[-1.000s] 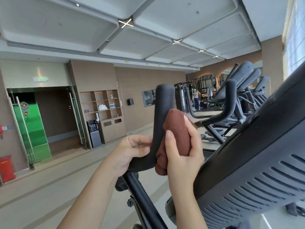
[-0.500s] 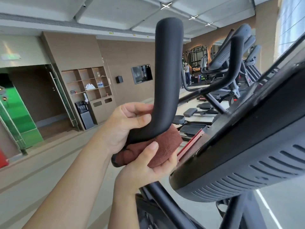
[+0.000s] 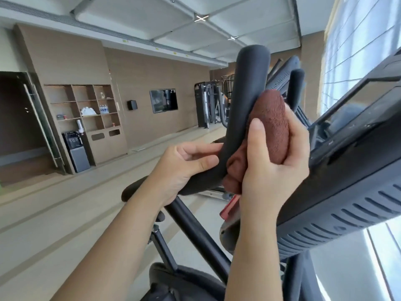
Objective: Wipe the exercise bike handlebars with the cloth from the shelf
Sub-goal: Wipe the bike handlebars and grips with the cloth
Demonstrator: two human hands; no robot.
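Observation:
The black padded handlebar (image 3: 245,101) of the exercise bike curves upward in the middle of the head view. My right hand (image 3: 271,168) grips a folded reddish-brown cloth (image 3: 274,127) and holds it against the right side of the upright part of the bar. My left hand (image 3: 184,168) grips the lower bend of the same handlebar from the left, thumb on top. The bar's lower end runs behind my left palm.
The bike's dark console (image 3: 347,170) fills the right side, close to my right hand. The black frame tube (image 3: 195,231) slants down below. Wooden shelves (image 3: 86,109) stand at the far wall on the left, with more gym machines (image 3: 208,105) behind the handlebar.
My right hand has slid the cloth from under the bend up along the right side of the upright bar. My left hand keeps its hold on the bend. The view has shifted.

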